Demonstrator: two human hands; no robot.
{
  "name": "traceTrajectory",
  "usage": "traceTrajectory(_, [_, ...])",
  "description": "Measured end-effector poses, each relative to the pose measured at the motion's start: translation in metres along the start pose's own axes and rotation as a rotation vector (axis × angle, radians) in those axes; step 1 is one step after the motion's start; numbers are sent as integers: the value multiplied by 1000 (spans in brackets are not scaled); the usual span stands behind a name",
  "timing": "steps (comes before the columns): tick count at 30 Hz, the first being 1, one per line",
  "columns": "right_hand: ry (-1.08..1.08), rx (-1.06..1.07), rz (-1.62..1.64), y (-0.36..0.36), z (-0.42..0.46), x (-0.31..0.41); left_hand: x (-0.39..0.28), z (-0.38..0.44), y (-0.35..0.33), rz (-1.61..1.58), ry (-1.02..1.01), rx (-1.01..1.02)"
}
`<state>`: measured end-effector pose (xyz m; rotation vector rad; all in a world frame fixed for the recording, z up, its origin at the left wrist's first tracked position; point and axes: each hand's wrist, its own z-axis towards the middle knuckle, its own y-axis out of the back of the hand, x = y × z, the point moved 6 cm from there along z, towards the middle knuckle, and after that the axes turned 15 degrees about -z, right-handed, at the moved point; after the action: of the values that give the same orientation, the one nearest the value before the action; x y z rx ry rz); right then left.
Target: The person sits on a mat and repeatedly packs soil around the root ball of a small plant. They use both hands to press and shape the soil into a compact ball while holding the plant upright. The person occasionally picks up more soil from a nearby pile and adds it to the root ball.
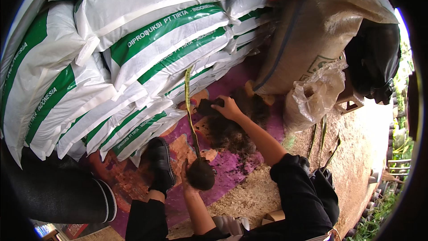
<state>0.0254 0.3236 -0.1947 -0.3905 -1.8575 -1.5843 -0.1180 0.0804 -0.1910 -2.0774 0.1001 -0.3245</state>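
My left hand (188, 181) is closed on a dark round root ball (201, 175), from which one long, narrow green-and-yellow leaf (188, 107) rises. Farther forward and to the right, my right hand (228, 107) grips a dark clump of soil or fibre (205, 107) between thumb and fingers. Beneath and beside that hand lies a loose heap of dark fibrous matter (234, 134) on a purple and orange patterned mat (187, 147).
White-and-green filled sacks (150, 47) are stacked ahead and left. At right stand a large tan woven sack (314, 33), a smaller open plastic sack (311, 100) and several long-leaved plants (322, 140). A black shoe (162, 160) rests on the mat.
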Motion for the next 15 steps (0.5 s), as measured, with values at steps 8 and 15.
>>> traceTrajectory(8, [156, 285, -614, 53, -78, 0, 22, 10, 5, 85, -20, -179])
traceTrajectory(15, [289, -1, -589, 65, -111, -6, 34, 16, -3, 150, -93, -215])
